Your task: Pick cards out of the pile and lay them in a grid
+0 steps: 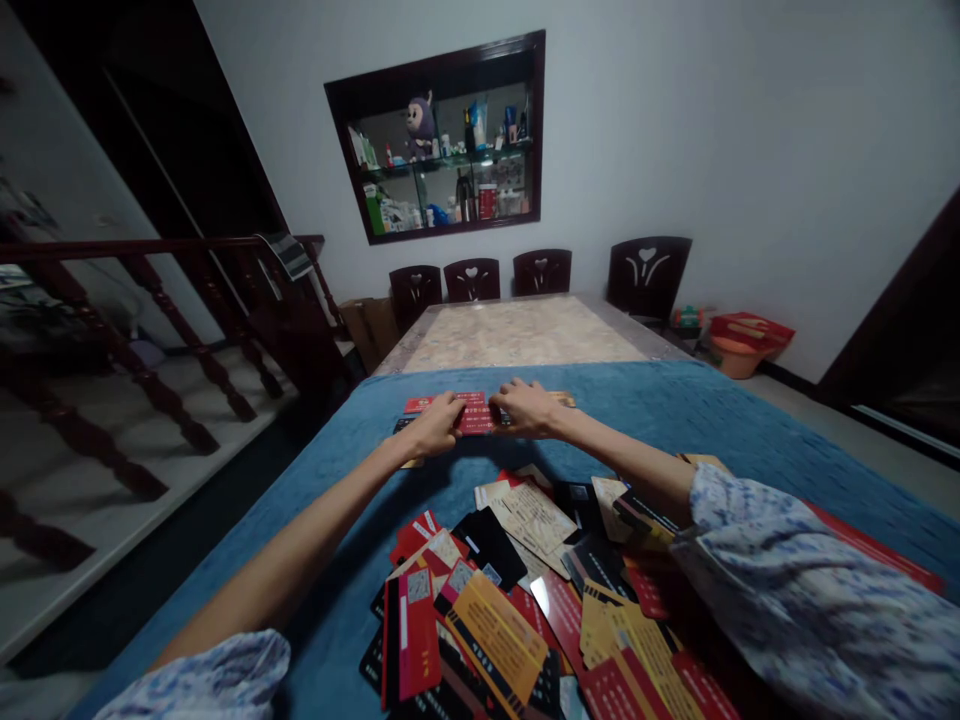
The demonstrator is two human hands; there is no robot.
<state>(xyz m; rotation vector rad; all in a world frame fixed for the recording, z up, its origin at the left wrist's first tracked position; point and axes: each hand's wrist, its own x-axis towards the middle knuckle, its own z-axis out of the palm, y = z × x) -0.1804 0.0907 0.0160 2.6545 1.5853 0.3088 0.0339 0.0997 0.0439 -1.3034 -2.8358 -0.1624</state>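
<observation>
Both my hands are stretched forward over the blue cloth [337, 480]. A red card [475, 416] with pale print is held between them by its two short ends. My left hand [436, 425] pinches the left end, and my right hand [525, 408] grips the right end. Behind and beside the hands lie other cards, among them a red one [418, 404] and a dark one [405, 425], partly covered by my fingers. Nearer to me a loose heap of cards [491, 630] in red, black, gold and cream spreads between my forearms, overlapping at many angles.
Beyond the cloth the stone-patterned tabletop [517, 330] continues. Dark chairs [649, 275] stand around its far end. A wooden railing [150, 290] runs at the left, and an orange bucket [735, 358] with a red cover sits on the floor at the right.
</observation>
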